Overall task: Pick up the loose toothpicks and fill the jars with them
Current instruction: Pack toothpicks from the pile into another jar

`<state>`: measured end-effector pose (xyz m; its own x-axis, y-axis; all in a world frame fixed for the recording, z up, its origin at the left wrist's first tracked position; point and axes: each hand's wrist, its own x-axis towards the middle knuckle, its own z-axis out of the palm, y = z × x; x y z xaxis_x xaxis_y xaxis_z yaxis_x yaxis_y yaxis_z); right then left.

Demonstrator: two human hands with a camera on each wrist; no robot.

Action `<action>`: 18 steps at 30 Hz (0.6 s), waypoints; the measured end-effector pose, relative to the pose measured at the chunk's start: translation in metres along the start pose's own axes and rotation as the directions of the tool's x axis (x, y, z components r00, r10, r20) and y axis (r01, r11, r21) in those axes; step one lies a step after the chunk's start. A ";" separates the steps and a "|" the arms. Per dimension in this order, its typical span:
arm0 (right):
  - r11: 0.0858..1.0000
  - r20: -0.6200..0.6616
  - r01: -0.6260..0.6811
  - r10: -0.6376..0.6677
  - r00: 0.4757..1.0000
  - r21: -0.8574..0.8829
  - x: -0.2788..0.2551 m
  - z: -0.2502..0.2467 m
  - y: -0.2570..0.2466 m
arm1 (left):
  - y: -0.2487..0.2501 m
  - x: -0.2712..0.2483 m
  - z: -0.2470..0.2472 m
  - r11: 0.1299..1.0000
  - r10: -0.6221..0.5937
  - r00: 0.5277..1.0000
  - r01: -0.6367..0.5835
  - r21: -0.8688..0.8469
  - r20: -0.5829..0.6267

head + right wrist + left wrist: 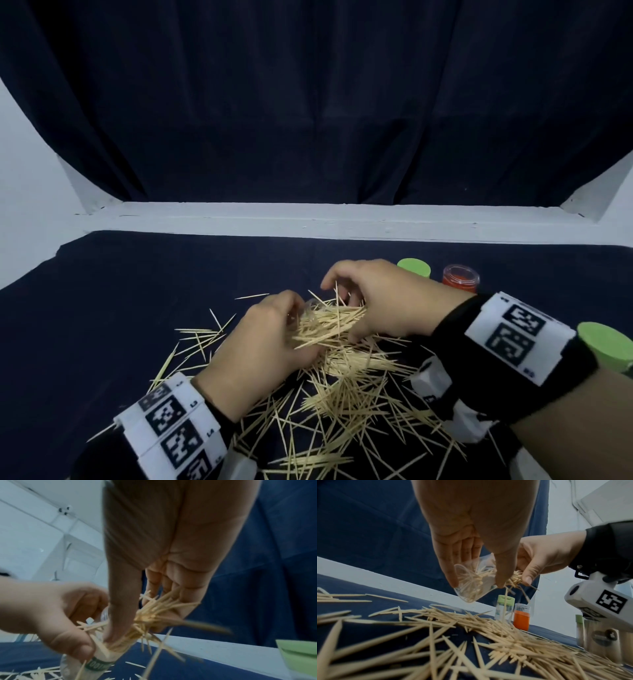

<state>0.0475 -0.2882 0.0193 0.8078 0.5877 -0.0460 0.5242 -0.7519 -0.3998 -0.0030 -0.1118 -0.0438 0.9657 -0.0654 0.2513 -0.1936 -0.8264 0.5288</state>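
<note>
While the left hand [263, 337] gripped a small clear plastic jar [471, 584] tilted on its side above the desk [137, 284], the right hand [373, 301] pinched a bundle of thin pale wooden toothpicks [325, 325] and fed it towards the jar's mouth. Some sticks were already inside the jar, others splayed out past the thumb, and a few looked to be dropping free. Far more lay loose in a heap of toothpicks [346, 394] on the dark blue cloth below and towards the person.

Such sticks would be very light, stiff, slick against each other and sharp at the tips (easy to snap or spill), so a firm pinch round the middle of an aligned bundle seemed best. Crossed sticks would probably jam at the narrow opening.

Beyond the hands stood a green-capped jar [413, 268] and an orange-filled clear jar [459, 278], with another green-lidded jar [606, 346] just beside the right wrist, near enough to be knocked.
</note>
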 end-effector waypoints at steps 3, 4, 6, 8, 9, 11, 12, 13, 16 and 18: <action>0.993 -0.145 0.041 -0.025 0.989 0.108 -0.004 0.007 0.003 | 0.001 0.000 0.000 1.000 -0.012 1.000 0.012 -0.025 -0.008; 0.991 -0.170 0.055 -0.034 0.985 0.119 -0.004 0.011 0.002 | 0.002 0.000 -0.001 0.999 -0.014 1.000 0.014 -0.033 -0.010; 0.984 -0.200 0.079 -0.046 0.979 0.159 -0.006 0.016 -0.001 | 0.005 -0.001 -0.001 0.999 -0.002 1.000 0.001 -0.054 -0.018; 0.975 -0.220 0.085 -0.038 0.975 0.207 -0.007 0.019 -0.002 | 0.006 -0.002 -0.001 0.998 0.011 1.000 -0.012 -0.060 -0.022; 0.973 -0.232 0.075 -0.023 0.973 0.219 -0.008 0.019 -0.001 | 0.006 -0.002 -0.001 0.998 0.015 1.000 -0.017 -0.059 -0.027; 0.966 -0.239 0.047 0.016 0.971 0.255 -0.012 0.017 0.003 | 0.005 -0.002 -0.001 0.998 0.016 0.999 -0.019 -0.059 -0.047; 0.955 -0.226 0.035 0.034 0.974 0.293 -0.015 0.017 0.005 | 0.004 -0.002 -0.001 0.998 0.016 0.998 -0.019 -0.057 -0.057; 0.942 -0.207 0.025 0.047 0.977 0.333 -0.018 0.017 0.007 | 0.004 -0.002 -0.001 0.998 0.016 0.998 -0.020 -0.053 -0.065; 0.915 -0.199 0.025 0.061 0.978 0.403 -0.023 0.026 0.009 | 0.004 -0.002 -0.001 0.998 0.024 0.997 -0.028 -0.063 -0.068; 0.900 -0.256 0.041 0.080 0.963 0.433 -0.021 0.037 0.012 | 0.005 -0.002 -0.001 0.997 0.037 0.998 -0.041 -0.061 -0.059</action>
<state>0.0267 -0.2991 -0.0188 0.8891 0.4295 0.1586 0.3882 -0.5236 -0.7584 -0.0060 -0.1156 -0.0411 0.9460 -0.0631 0.3178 -0.2428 -0.7876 0.5664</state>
